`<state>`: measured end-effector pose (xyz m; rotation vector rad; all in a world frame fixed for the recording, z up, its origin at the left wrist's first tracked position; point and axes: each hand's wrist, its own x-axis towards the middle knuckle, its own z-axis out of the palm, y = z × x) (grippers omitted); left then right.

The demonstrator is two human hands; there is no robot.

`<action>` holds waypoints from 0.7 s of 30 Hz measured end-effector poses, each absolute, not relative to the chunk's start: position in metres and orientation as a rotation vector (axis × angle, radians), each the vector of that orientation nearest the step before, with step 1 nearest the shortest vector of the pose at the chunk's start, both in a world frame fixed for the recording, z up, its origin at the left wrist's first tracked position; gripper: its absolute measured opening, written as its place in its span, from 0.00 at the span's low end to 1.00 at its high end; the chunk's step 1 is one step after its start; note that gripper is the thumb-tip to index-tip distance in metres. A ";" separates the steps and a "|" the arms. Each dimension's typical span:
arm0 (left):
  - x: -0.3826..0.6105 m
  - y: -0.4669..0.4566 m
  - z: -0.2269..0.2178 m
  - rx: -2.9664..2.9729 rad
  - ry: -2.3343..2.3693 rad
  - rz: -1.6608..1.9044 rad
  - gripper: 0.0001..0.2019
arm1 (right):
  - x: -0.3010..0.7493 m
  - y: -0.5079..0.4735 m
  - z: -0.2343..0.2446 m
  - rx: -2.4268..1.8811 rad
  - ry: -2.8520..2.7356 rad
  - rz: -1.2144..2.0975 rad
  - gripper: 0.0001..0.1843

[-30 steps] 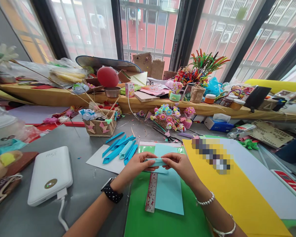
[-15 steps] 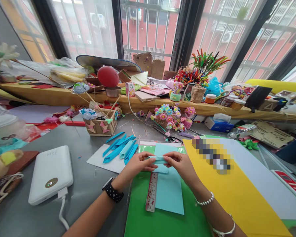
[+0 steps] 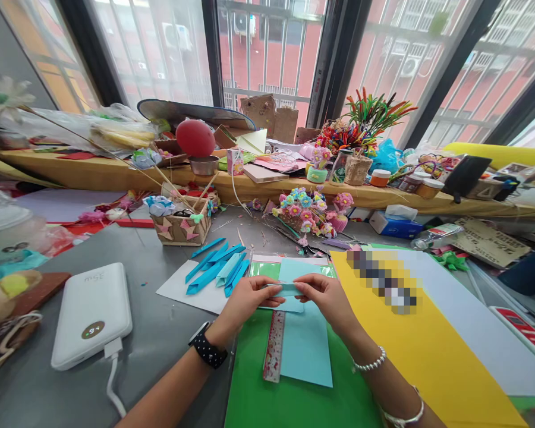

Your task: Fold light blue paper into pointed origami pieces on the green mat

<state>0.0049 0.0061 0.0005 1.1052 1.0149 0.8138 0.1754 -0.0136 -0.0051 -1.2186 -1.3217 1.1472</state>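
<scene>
Betw. 2 hands (image 3: 253,293) (image 3: 324,292), 1 blue ppr (image 3: 288,289) nr 1 ruler (image 3: 273,348)

A smooth, dark grey worktop (image 3: 156,324) runs beneath everything. On its left side lies a white rectangular power bank with rounded corners (image 3: 91,312), a white charging cable (image 3: 112,380) plugged into its near end. Beside it, a white paper sheet (image 3: 176,292) bears narrow folded strips of blue paper (image 3: 214,276). A large flat green rectangular sheet (image 3: 254,398) covers the middle. Rightward, a big yellow paper sheet (image 3: 432,362) overlaps a pale bluish-white one (image 3: 468,324). Farther back stand a brown cardboard basket with pink triangles (image 3: 173,235) and a blue tissue box (image 3: 396,227).
</scene>
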 end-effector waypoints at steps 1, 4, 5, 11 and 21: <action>0.005 0.006 0.000 1.110 1.008 0.823 0.11 | 0.175 -0.014 -0.005 -1.218 -1.311 1.149 0.12; 0.006 0.006 -0.001 1.123 0.995 0.849 0.10 | 0.175 -0.014 -0.005 -1.218 -1.293 1.158 0.12; 0.006 0.006 -0.001 1.122 0.994 0.851 0.10 | 0.175 -0.014 -0.004 -1.219 -1.290 1.158 0.12; 0.006 0.006 0.000 1.104 1.002 0.830 0.11 | 0.175 -0.014 -0.006 -1.202 -1.315 1.153 0.11; 0.006 0.005 0.002 1.074 0.990 0.816 0.12 | 0.174 -0.014 -0.007 -1.224 -1.305 1.121 0.10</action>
